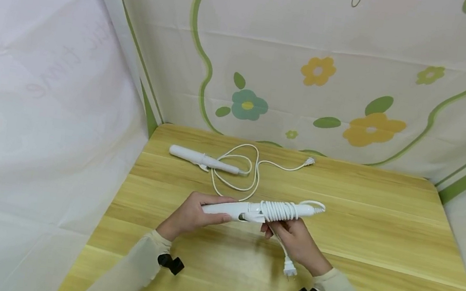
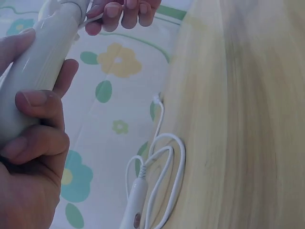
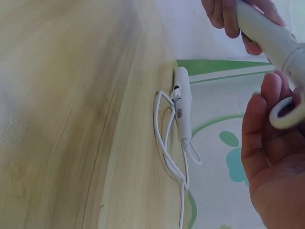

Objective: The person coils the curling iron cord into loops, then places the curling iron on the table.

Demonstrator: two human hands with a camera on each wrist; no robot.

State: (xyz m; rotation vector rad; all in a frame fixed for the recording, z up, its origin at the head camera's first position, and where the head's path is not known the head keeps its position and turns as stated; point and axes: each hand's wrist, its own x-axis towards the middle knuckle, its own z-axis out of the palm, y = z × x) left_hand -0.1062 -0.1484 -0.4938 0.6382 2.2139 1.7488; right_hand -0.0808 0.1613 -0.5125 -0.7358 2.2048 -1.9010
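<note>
My left hand (image 1: 192, 215) grips the thick barrel end of a white curling iron (image 1: 224, 208), thumb on the near side and fingers on the far side. The white cord (image 1: 279, 211) is wound in several tight turns around the iron's handle. Under those turns, my right hand (image 1: 296, 242) pinches the cord's free end between thumb and fingers. Below it dangles a two-prong plug (image 1: 289, 267). In the right wrist view, a thick loop of cord (image 3: 286, 117) lies against the curled fingers. The iron is held up over the table, roughly level.
A second white curling iron (image 1: 189, 154) lies at the back left of the wooden table (image 1: 382, 219). Its cord (image 1: 256, 168) sprawls in loose loops, with the plug (image 1: 310, 161) near the back edge. Flowered fabric (image 1: 277, 77) hangs behind the table, and plain white cloth at the left.
</note>
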